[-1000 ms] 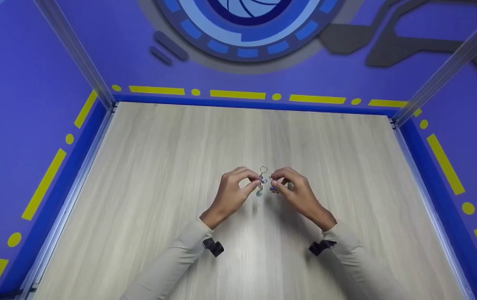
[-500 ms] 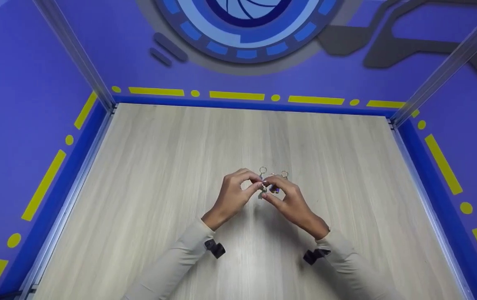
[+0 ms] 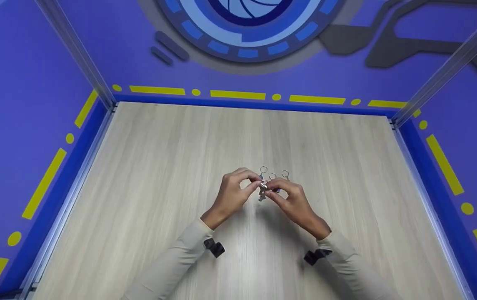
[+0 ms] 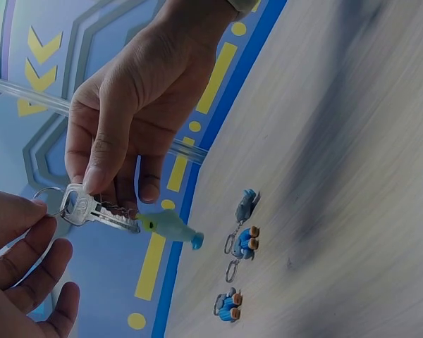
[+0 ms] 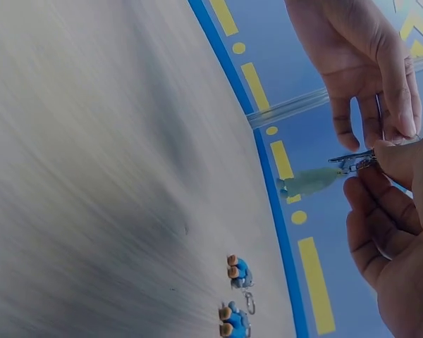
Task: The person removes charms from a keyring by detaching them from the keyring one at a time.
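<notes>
In the head view my left hand (image 3: pixel 235 191) and right hand (image 3: pixel 292 200) meet above the table. The left wrist view shows my left fingers pinching a thin split ring (image 4: pixel 48 191) at the bow of a silver key (image 4: pixel 92 209). My right thumb and fingertips grip that key by its bow. A pale green fish-shaped charm (image 4: pixel 170 224) hangs by a short chain beside the key blade. In the right wrist view the charm (image 5: pixel 310 182) dangles free of the fingers. Whether the key is threaded on the ring is hard to tell.
On the wooden table (image 3: pixel 171 166) lie a grey sea-animal keychain (image 4: pixel 245 205) and two blue figure keychains with brown feet, one closer (image 4: pixel 245 243) and one farther along (image 4: pixel 229 306). Blue walls (image 3: pixel 21 104) with yellow marks enclose the table on three sides.
My right hand has moved left, away from the keychains on the table, to meet my left hand at the key and ring. The left hand has stayed almost still.
</notes>
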The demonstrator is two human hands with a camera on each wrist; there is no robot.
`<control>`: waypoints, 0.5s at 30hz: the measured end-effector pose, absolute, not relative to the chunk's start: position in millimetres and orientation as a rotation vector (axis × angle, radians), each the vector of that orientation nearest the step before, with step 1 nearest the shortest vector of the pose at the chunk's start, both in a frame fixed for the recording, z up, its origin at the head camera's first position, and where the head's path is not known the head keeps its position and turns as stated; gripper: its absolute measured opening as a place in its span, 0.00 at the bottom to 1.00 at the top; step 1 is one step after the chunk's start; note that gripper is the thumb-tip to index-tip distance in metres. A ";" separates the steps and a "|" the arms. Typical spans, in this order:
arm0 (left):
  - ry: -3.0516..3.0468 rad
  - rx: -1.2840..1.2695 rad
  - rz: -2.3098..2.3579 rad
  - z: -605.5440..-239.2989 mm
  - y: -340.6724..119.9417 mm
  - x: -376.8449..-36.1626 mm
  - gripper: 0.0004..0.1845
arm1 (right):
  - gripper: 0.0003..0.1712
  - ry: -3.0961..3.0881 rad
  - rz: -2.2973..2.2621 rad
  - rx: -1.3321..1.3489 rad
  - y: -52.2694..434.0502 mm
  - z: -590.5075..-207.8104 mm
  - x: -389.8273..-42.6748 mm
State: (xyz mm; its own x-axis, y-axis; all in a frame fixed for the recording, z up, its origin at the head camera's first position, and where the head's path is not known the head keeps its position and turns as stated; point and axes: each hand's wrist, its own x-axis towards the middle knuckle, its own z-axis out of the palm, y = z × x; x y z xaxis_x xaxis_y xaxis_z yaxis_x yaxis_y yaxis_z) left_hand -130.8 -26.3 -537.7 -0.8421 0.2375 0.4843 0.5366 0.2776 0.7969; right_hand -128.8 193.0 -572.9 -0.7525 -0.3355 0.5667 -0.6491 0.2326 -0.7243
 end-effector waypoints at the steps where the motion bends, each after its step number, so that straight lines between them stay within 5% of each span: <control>1: -2.277 -0.713 -1.588 -537.4 -26.4 -130.8 0.03 | 0.14 -2.209 1.536 0.919 193.6 -573.3 -129.0; 15: -2.286 -0.707 -1.618 -538.3 -28.8 -130.8 0.05 | 0.11 -2.195 1.656 0.935 205.9 -565.4 -128.8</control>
State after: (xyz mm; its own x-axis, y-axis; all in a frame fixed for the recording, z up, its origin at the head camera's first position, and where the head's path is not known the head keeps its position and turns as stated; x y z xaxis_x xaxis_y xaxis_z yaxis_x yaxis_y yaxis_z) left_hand -130.8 -28.8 -538.3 -0.8504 0.2409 0.4678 0.5213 0.2647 0.8113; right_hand -128.8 205.9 -565.4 -0.7676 -0.3462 0.5394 -0.6137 0.1544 -0.7743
